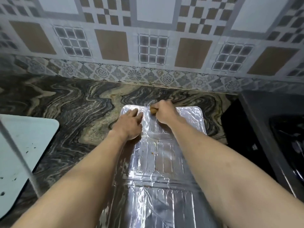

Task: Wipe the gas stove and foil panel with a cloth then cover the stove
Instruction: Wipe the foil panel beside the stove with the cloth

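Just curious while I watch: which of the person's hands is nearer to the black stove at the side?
The right hand. It grips a cloth at the foil panel's far edge, closer to the stove; the left hand presses flat on the panel's opposite corner.

Foil panel (158, 155): lies flat on the swirled stone counter (69, 102).
Left hand (130, 124): fingers straight, pressing the panel's far left corner.
Right hand (166, 112): curled round a small brownish cloth (153, 110) at the far edge.
Stove (269, 129): dark, at right.
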A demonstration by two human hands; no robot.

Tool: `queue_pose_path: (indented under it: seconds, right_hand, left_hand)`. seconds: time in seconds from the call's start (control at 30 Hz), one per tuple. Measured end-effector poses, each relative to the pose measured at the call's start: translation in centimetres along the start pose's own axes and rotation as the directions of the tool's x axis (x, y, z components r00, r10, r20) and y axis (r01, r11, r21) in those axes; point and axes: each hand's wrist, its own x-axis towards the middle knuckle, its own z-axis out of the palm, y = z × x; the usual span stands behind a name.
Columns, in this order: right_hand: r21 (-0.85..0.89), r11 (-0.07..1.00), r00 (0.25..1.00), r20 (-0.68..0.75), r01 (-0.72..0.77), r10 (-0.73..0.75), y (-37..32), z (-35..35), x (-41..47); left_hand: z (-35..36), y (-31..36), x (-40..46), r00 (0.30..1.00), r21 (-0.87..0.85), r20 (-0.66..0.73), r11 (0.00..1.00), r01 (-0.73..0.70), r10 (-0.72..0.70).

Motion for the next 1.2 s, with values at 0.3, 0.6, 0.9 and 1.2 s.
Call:
queue_pose_path:
  seconds: [0.3, 0.6, 0.9, 1.2]
  right_hand:
    - [0.021, 0.999, 0.997, 0.064, -0.033, 0.032, -0.9, 1.1, -6.7]
    - [0.047, 0.999, 0.994, 0.104, -0.023, 0.018, -2.1, 2.4, -16.3]
    - [0.136, 0.983, 0.982, 0.164, -0.122, 0.099, -2.2, 2.9, -22.0]
    - [0.271, 0.931, 0.869, 0.487, -0.243, 0.085, -1.8, -1.8, -18.8]
  left_hand:
    - [0.1, 0.6, 0.6, 0.997, 0.045, 0.062, 0.998, 0.048, -0.050]
    - [-0.2, 0.9, -0.8, 0.995, -0.006, 0.087, 0.999, 0.050, -0.049]
    - [-0.5, 0.8, -1.5, 0.995, -0.054, 0.093, 0.998, 0.042, -0.037]
    - [0.0, 0.7, -1.4, 0.997, -0.047, 0.067, 0.998, 0.041, -0.038]
